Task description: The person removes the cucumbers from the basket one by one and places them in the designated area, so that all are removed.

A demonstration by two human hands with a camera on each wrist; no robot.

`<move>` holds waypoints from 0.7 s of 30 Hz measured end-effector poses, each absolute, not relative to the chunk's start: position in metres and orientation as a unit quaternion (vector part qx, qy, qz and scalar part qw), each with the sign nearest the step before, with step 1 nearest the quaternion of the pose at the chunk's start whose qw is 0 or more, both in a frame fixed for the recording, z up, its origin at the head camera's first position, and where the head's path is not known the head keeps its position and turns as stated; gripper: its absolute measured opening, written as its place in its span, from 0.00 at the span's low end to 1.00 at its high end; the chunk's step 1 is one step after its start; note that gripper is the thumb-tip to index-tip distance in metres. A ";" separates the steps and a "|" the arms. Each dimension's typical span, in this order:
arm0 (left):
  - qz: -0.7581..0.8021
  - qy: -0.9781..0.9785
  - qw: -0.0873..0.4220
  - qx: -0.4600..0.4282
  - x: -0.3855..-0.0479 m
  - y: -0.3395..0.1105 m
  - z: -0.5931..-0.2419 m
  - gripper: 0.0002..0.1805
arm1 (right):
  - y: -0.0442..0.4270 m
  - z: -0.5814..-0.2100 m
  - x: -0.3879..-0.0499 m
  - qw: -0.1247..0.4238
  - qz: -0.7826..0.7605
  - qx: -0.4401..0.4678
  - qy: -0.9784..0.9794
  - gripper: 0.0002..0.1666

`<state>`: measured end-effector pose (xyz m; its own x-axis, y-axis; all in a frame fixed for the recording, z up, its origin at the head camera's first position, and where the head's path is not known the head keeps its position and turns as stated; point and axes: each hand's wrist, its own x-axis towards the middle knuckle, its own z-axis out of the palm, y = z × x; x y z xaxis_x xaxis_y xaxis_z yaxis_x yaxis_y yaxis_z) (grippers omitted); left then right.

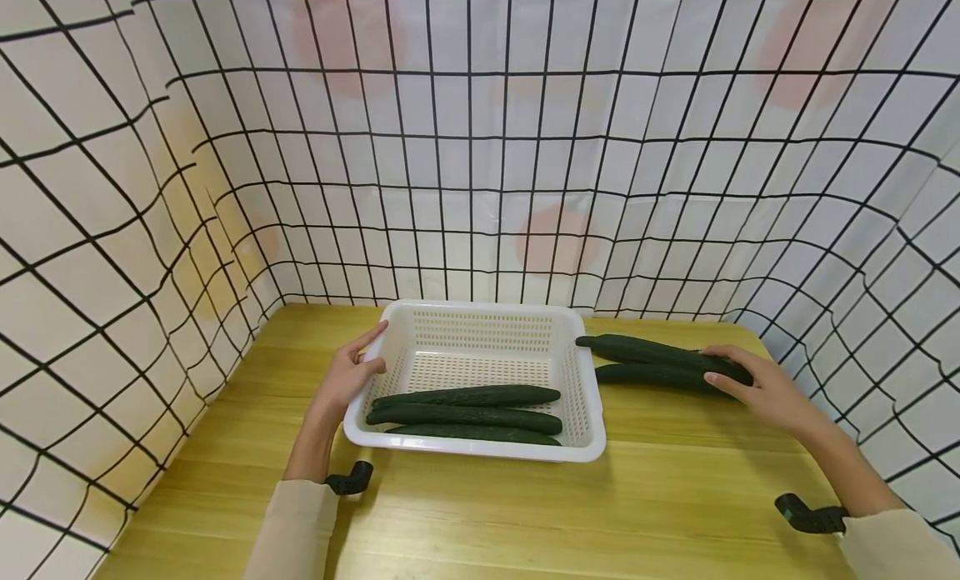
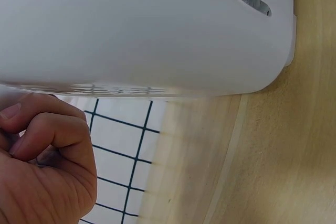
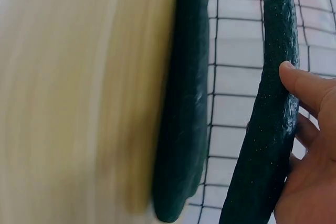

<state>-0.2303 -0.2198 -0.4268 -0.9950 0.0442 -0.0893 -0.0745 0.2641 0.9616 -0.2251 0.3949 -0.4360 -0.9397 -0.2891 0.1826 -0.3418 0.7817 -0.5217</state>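
Note:
A white plastic basket [image 1: 480,451] stands on the table with several dark green cucumbers [image 1: 468,415] lying lengthwise along its near side. My left hand [image 1: 351,376] grips the basket's left rim, thumb on the inner side. In the left wrist view its curled fingers [image 2: 55,129] show beside the white wall. To the basket's right, my right hand [image 1: 757,388] holds a cucumber [image 3: 270,103] near its right end, thumb on one side and fingers round the other. The far tip of this cucumber reaches the basket's right rim. Another cucumber [image 3: 184,103] lies just nearer, apart from the held one.
A wooden table [image 1: 480,513] carries everything. Black wire grid [image 1: 480,188] over pale cloth encloses the table at the back and both sides. Each wrist wears a small black camera, one on the left [image 1: 351,478] and one on the right [image 1: 810,515].

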 end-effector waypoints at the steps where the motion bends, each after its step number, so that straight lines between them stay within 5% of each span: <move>1: 0.607 0.793 0.049 -0.009 -0.230 -0.220 -0.427 0.41 | 0.398 -0.438 -0.224 0.043 0.283 0.162 -0.944 0.29; 21: 0.608 0.792 0.049 -0.009 -0.230 -0.221 -0.427 0.41 | 0.431 -0.485 -0.218 0.016 0.275 0.151 -0.949 0.27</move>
